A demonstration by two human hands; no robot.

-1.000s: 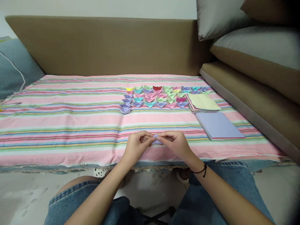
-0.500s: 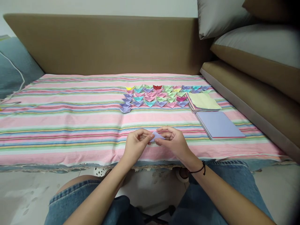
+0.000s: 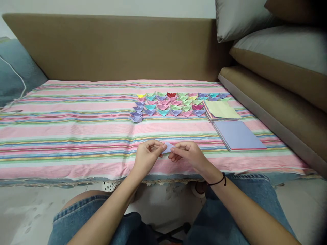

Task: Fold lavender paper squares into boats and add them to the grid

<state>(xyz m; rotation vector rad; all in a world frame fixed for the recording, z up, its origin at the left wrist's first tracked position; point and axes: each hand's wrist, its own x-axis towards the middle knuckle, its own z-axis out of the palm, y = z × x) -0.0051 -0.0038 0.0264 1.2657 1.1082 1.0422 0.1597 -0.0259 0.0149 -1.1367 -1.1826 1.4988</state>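
Observation:
A small folded piece of lavender paper [image 3: 167, 147] is held between my two hands, above the near part of the striped cloth. My left hand [image 3: 150, 153] pinches its left side between thumb and fingers. On the right side, my right hand [image 3: 186, 151] grips it the same way, with the thumb on top. Beyond the hands, several folded paper boats [image 3: 163, 106] in many colours stand in rows. At the front left of those rows sits a lavender paper boat [image 3: 137, 117].
Right of the boats lie a stack of pale yellow paper [image 3: 222, 110] and a stack of lavender sheets [image 3: 239, 135]. The striped cloth [image 3: 63, 136] covers the surface. Brown cushions [image 3: 268, 102] border the right side, and a brown backrest [image 3: 114, 47] stands behind.
My right hand's fingers have shifted on the paper, the thumb and index finger now pinching its right edge. The paper looks flatter and turned slightly. The boats and stacks are unmoved.

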